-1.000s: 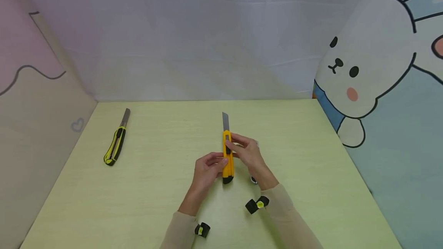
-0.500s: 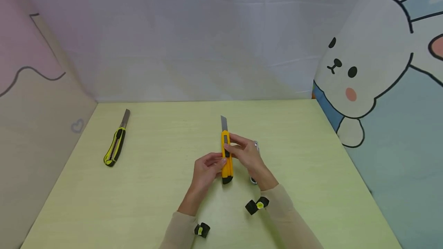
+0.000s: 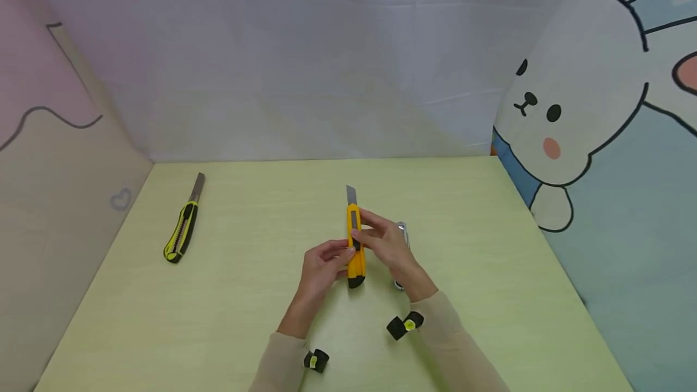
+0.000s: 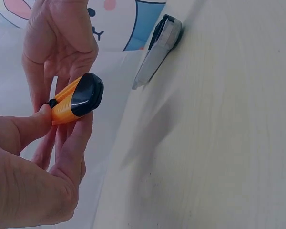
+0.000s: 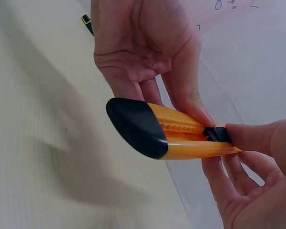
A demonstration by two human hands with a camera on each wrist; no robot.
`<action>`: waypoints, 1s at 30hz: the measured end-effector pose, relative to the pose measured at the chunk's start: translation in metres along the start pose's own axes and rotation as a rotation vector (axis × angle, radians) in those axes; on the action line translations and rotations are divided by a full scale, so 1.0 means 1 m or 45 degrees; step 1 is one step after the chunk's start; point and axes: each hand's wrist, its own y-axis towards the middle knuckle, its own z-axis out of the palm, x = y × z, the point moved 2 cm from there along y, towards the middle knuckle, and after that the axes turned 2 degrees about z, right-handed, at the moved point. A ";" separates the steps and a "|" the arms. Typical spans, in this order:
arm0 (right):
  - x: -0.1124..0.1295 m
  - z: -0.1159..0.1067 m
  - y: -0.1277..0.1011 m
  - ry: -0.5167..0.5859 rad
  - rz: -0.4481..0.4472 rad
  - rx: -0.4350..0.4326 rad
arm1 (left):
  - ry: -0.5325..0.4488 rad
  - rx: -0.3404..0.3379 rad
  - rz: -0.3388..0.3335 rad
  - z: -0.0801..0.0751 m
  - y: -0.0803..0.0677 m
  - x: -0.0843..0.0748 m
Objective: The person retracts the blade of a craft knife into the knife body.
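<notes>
Both hands hold an orange utility knife (image 3: pixel 356 268) above the table, its blade (image 3: pixel 351 195) sticking out and pointing away from the person. My left hand (image 3: pixel 322 268) pinches the lower handle between thumb and fingers. Higher up, my right hand (image 3: pixel 389 247) grips the handle, with its thumb on the black slider (image 5: pixel 218 134). The black end cap (image 4: pixel 87 94) faces the left wrist camera. Partly hidden behind the right hand, a silver-grey utility knife (image 3: pixel 403 231) lies on the table. A yellow-green and black utility knife (image 3: pixel 181 231) lies at the left with its blade out.
The pale wooden table (image 3: pixel 261 210) meets a white back wall (image 3: pixel 305 77). A printed panel with a cartoon rabbit (image 3: pixel 566 107) stands along the right side, and another panel (image 3: pixel 65 198) along the left. Each wrist wears a black strap piece (image 3: pixel 405 325).
The orange knife's blade shows shorter beyond the handle as the right thumb and slider move down toward the person. The hands shift slightly left. Both other knives stay put.
</notes>
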 end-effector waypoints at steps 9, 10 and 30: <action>-0.003 0.001 -0.002 0.002 -0.015 -0.038 | -0.032 -0.043 0.005 0.001 -0.002 -0.002; -0.004 0.001 -0.001 0.000 -0.012 -0.042 | -0.038 -0.052 0.008 0.001 -0.002 -0.002; 0.001 -0.003 0.000 0.095 -0.009 0.054 | -0.116 -0.085 -0.066 0.003 -0.004 -0.003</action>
